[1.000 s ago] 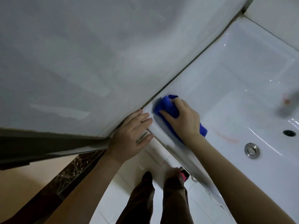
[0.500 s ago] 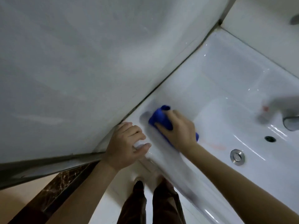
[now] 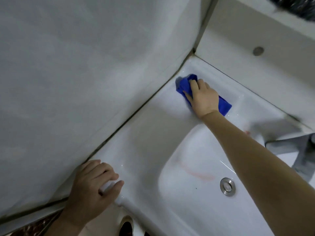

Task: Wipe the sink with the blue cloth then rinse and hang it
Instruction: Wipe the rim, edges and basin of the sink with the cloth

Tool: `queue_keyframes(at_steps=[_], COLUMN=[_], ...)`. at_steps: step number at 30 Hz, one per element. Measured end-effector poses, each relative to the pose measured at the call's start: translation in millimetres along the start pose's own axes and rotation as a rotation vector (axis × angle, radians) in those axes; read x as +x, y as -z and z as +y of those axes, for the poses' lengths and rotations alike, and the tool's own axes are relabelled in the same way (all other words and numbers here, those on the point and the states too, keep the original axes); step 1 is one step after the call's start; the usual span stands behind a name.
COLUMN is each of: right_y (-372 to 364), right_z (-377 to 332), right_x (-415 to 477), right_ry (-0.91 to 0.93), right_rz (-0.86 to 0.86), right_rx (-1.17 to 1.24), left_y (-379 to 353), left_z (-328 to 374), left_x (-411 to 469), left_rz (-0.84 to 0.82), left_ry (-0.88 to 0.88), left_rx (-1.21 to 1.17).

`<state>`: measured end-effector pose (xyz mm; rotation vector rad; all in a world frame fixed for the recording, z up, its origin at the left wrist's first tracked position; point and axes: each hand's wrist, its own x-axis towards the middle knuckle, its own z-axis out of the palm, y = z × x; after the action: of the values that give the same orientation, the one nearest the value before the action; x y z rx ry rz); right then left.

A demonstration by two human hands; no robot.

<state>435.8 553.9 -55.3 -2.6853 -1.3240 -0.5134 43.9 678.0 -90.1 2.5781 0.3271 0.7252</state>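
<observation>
The wiping stage is under way and, judging by what is showing, it is nowhere near finished. The right hand [image 3: 202, 97] is reaching to the upper middle of the frame and is pressing the blue cloth [image 3: 182, 86] down on the flat ledge of the sink [image 3: 144, 142], close to the corner where the wall [image 3: 85, 82] is meeting the back ledge. Its fingers are bending over the bunched cloth and the thumb is lying along it, so the hand is clamping the cloth against the porcelain, with a tail of cloth sticking out behind the wrist.

The left hand [image 3: 92, 186], at the lower left, is resting on the near corner of the sink rim with its fingers loosely curled and is holding nothing; it appears to be bracing the body.

Lower right of centre, a reddish streak [image 3: 199, 175] is lying across the basin floor just left of the drain plug [image 3: 226, 186], and a fainter red mark is showing near the blurred grey tap [image 3: 289, 150] at the right edge, so the basin itself probably needs wiping yet. No water is seen running. Rinsing the cloth and hanging it are both remaining, and nowhere to hang it is in view
</observation>
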Motion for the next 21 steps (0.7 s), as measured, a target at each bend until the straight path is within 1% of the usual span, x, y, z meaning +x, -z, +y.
queue_keyframes(at_steps=[3,6,9,13,15,17,20,21], right_y=[14,25,21,16,19,26,41,43], right_z=[37,57,40,3,6,22,47,49], right_x=[-20,-48,-22,43,45,28,-6,-11], right_ry=[0.017,-0.007,0.000,0.162,0.163,0.057,-0.260,-0.317], right_rz=[0.085,0.100,0.074,0.109,0.096,0.083,0.144,0.162], right_rx=[-0.079,-0.110,-0.085,-0.095,-0.088,-0.083,-0.011,-0.010], left_y=[2,1,-1,-3,-5,-4,-1,0], left_z=[2,2,1,-4,-5,-3,1,1], left_x=[0,-1,3,7,10,11,12,11], left_rz=[-0.011,0.003,0.032,0.044,0.061,0.057,0.041,0.033], left_ry=[0.005,-0.002,-0.013,-0.089,-0.105,-0.088,-0.041,-0.019], left_rx=[0.021,0.025,0.037,0.095,0.115,0.111,0.071,0.062])
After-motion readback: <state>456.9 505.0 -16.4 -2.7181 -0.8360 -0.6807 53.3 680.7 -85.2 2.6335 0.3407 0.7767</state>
